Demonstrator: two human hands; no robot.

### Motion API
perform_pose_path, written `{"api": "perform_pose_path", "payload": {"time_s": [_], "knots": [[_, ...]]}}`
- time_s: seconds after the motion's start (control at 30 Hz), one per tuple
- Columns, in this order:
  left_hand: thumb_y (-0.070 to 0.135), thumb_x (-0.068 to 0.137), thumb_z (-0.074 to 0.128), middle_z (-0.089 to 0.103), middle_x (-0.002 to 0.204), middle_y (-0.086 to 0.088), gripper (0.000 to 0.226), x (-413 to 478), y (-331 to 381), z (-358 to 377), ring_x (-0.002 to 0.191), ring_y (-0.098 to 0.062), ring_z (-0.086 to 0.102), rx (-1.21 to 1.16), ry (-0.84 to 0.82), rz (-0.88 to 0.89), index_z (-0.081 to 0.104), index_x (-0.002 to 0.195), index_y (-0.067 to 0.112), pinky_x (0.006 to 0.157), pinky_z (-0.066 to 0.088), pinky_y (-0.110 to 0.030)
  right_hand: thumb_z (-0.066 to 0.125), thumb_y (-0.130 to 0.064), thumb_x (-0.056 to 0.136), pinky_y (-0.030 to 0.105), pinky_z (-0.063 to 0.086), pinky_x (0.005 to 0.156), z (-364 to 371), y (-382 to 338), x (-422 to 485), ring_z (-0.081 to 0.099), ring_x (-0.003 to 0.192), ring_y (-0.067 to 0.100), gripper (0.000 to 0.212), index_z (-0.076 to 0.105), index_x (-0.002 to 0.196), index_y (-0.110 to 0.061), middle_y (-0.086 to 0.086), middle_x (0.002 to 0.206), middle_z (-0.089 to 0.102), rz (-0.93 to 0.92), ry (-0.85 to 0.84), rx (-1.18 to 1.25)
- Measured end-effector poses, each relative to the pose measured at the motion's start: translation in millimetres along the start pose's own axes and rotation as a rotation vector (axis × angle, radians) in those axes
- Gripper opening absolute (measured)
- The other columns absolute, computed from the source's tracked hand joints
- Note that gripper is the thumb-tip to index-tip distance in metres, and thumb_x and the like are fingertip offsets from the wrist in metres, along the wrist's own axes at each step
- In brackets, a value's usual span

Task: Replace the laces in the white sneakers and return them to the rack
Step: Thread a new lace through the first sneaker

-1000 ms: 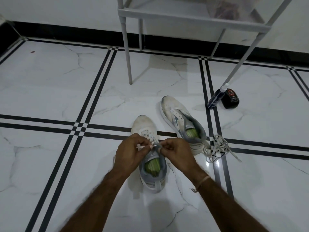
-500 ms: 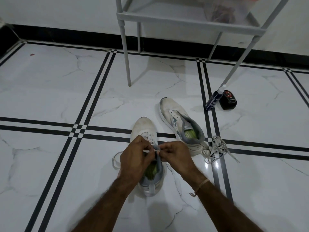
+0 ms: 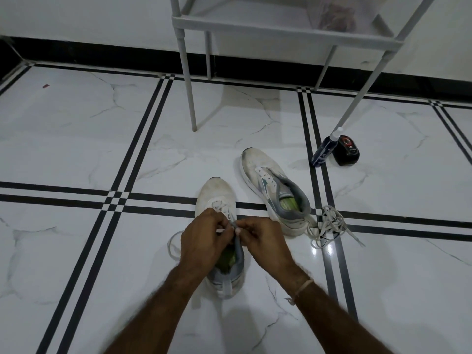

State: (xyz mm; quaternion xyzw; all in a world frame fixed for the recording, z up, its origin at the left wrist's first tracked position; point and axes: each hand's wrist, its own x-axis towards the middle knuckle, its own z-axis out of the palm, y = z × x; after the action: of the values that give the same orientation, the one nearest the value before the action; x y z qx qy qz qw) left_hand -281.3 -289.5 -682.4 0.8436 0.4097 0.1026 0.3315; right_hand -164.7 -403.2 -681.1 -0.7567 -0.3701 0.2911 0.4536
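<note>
Sneakers sit where they sat a second ago: the near sneaker (image 3: 217,192) with its toe on the black tile line, the far sneaker (image 3: 258,167) just beyond it to the right, angled left. What differs is the hands. They have drawn closer, so the knuckles now nearly meet over the near sneaker's grey tongue. The left hand (image 3: 201,241) has dropped lower and covers more of the green insole. A loop of the lace (image 3: 172,245) now lies plainly on the floor (image 3: 76,139) left of that shoe.

Both forearms reach in from the bottom edge and converge. The left hand's fingers are curled, and a white lace tip sticks out between thumb and forefinger. The right hand (image 3: 263,238) is curled too, its fingertips pinching the lace at the top eyelets beside the tongue. A thin band (image 3: 302,286) circles the right wrist.

The far sneaker has bare eyelets, and a loose lace (image 3: 329,226) lies bunched on the floor, touching its heel. Further right stand a dark bottle (image 3: 324,152) with a white cap and a black tin (image 3: 346,150), side by side near a rack leg. The floor is glossy white marble tile with black double lines. The grey rack (image 3: 281,29) stands against a white wall with a black skirting (image 3: 102,57), and a clear bag (image 3: 334,14) rests on its shelf.
</note>
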Motion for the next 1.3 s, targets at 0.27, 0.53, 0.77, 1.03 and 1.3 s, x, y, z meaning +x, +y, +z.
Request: {"api": "perform_pose_path", "payload": {"time_s": [0.27, 0.53, 0.77, 1.03, 1.3], "knots": [[0.043, 0.083, 0.076, 0.064, 0.078, 0.015, 0.018, 4.1, -5.7, -5.9, 0.082, -0.009, 0.054, -0.054, -0.053, 0.098, 0.068, 0.071, 0.033, 0.070, 0.045, -0.031, 0.067, 0.002, 0.093, 0.031, 0.058, 0.066, -4.2, 11.2, -0.5, 0.067, 0.067, 0.015, 0.005, 0.071, 0.090, 0.001, 0.007, 0.072, 0.070, 0.238, -0.068, 0.316], [0.067, 0.068, 0.063, 0.058, 0.096, 0.011, 0.040, 6.6, -38.3, -18.8, 0.096, -0.007, 0.058, -0.202, -0.182, 0.128, 0.075, 0.084, 0.033, 0.083, 0.048, -0.031, 0.042, -0.015, 0.108, 0.033, 0.056, 0.069, -68.0, -32.5, 28.5, 0.054, 0.058, 0.013, 0.020, 0.050, 0.090, -0.014, 0.003, 0.067, 0.053, 0.283, 0.241, 1.073], [0.054, 0.068, 0.072, 0.061, 0.095, 0.007, 0.026, 6.3, -35.0, -18.0, 0.095, -0.005, 0.057, -0.320, -0.156, 0.088, 0.069, 0.085, 0.034, 0.082, 0.045, -0.023, 0.076, -0.031, 0.090, 0.030, 0.047, 0.073, -24.0, 5.4, 16.1, 0.060, 0.078, 0.002, 0.016, 0.075, 0.089, -0.015, -0.003, 0.087, 0.066, -0.056, -0.148, -0.250], [0.036, 0.074, 0.081, 0.061, 0.109, 0.016, 0.042, -5.8, -51.4, -13.8, 0.106, -0.009, 0.057, -0.313, -0.070, 0.004, 0.059, 0.110, 0.037, 0.091, 0.050, -0.038, 0.054, -0.040, 0.103, 0.025, 0.043, 0.058, -92.8, -35.8, 35.7, 0.049, 0.059, 0.012, 0.030, 0.054, 0.080, -0.020, 0.003, 0.069, 0.053, 0.210, 0.181, 0.740], [0.047, 0.075, 0.077, 0.067, 0.099, 0.015, 0.030, -13.2, -40.7, -16.1, 0.098, -0.004, 0.061, -0.430, 0.000, -0.037, 0.065, 0.096, 0.030, 0.084, 0.056, -0.039, 0.067, -0.034, 0.097, 0.026, 0.049, 0.069, -19.1, -10.0, 15.0, 0.059, 0.067, -0.001, 0.027, 0.072, 0.076, -0.016, -0.012, 0.068, 0.066, 0.083, -0.130, -0.003]]}}
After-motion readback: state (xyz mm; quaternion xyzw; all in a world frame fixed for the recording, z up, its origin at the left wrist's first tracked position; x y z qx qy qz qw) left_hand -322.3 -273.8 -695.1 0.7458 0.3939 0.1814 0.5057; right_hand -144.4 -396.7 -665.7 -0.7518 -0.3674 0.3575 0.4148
